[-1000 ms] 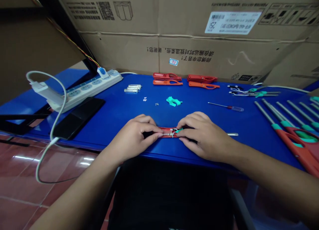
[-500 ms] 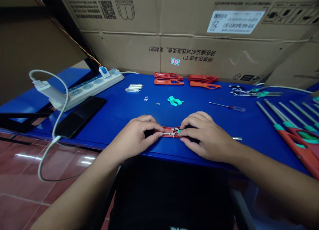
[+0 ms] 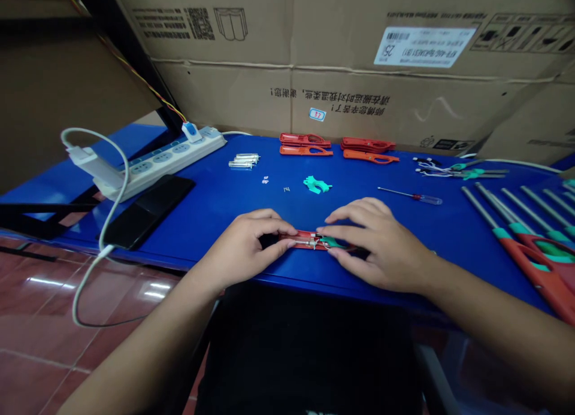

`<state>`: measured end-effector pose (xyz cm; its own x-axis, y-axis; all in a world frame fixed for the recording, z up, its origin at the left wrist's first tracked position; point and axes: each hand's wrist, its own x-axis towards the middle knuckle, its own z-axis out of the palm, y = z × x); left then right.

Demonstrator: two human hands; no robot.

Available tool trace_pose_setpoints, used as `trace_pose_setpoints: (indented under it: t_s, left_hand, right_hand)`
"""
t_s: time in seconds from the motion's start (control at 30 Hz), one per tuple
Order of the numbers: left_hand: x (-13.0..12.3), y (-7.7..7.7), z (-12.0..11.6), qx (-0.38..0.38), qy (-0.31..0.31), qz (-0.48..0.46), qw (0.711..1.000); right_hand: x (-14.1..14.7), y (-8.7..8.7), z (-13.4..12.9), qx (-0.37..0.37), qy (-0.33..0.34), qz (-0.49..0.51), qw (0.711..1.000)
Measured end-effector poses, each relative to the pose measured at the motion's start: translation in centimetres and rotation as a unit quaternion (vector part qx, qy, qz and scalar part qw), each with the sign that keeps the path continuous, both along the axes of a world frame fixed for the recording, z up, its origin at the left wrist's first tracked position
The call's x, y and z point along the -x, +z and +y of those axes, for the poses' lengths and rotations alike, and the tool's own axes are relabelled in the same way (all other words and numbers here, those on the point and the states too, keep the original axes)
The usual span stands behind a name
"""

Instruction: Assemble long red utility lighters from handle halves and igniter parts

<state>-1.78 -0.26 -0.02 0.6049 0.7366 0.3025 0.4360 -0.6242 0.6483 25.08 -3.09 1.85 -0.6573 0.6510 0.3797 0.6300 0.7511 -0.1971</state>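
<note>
A red lighter casing half [image 3: 306, 245] lies before me at the table's front, its inside facing up. In it I see a clear and metal gas tank, small wires and a green trigger piece [image 3: 330, 241]. My left hand [image 3: 245, 244] pinches the casing's left end between thumb and fingers. Around its right part sits my right hand [image 3: 381, 244], index fingertip at the far edge and thumb at the near edge. Its other fingers are spread, and the palm hides part of the casing's right end. Beyond the hands lie green trigger parts [image 3: 317, 184].
Red casing halves [image 3: 371, 156] are stacked along the cardboard [image 3: 336, 44]. Gas tanks [image 3: 244, 161], small screws [image 3: 286, 189], a screwdriver [image 3: 411, 195] and wired igniters [image 3: 435, 166] lie about. At right are lighters with metal tubes [image 3: 525, 253]; at left, a phone [image 3: 150, 211] and power strip [image 3: 166, 160].
My right fingers have loosened and parted, with the index fingertip shifted left along the casing. More of the green trigger piece shows. My left hand keeps its pinch.
</note>
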Motion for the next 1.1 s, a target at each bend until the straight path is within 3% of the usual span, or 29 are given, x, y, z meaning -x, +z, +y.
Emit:
trace_pose_setpoints:
  t_s: [0.1,0.17,0.27,0.33,0.43,0.5,0.57,0.67,0.73,0.9,1.1]
  left_hand:
    - [0.3,0.3,-0.1,-0.01,0.034,-0.022,0.999]
    - [0.5,1.4,0.1,-0.028,0.05,-0.027,0.998]
    - [-0.1,4.7,1.1,-0.09,0.06,-0.028,0.994]
    - [-1.2,7.3,2.5,-0.141,0.06,-0.024,0.988]
    - [-3.5,9.6,5.6,-0.163,0.091,-0.027,0.982]
    - [-4.8,9.4,8.1,-0.141,0.131,-0.02,0.981]
    - [-5.3,7.8,10.3,-0.111,0.169,-0.019,0.979]
    - [-4.7,5.1,12.5,-0.077,0.179,0.002,0.981]
    - [-3.8,4.0,13.1,-0.058,0.183,0.012,0.981]
    - [-2.5,4.1,13.5,-0.039,0.2,0.013,0.979]
    - [-2.8,3.8,13.7,-0.028,0.195,0.007,0.98]
  right_hand:
    - [-2.0,2.0,1.2,-0.034,-0.071,0.004,0.997]
    - [-4.1,3.2,3.0,-0.037,-0.111,-0.034,0.993]
    - [-7.8,3.9,7.2,-0.016,-0.207,-0.101,0.973]
    - [-9.9,3.6,10.3,0.049,-0.289,-0.177,0.94]
    - [-11.7,2.5,14.1,0.071,-0.322,-0.207,0.921]
    - [-12.2,1.9,15.7,0.077,-0.334,-0.217,0.914]
    - [-12.3,1.4,16.6,0.083,-0.338,-0.226,0.91]
    - [-12.0,0.9,17.0,0.082,-0.327,-0.235,0.911]
    - [-11.8,0.7,16.9,0.075,-0.313,-0.237,0.917]
    - [-11.8,0.7,16.7,0.057,-0.305,-0.223,0.924]
    - [-12.4,0.8,18.7,0.03,-0.355,-0.188,0.915]
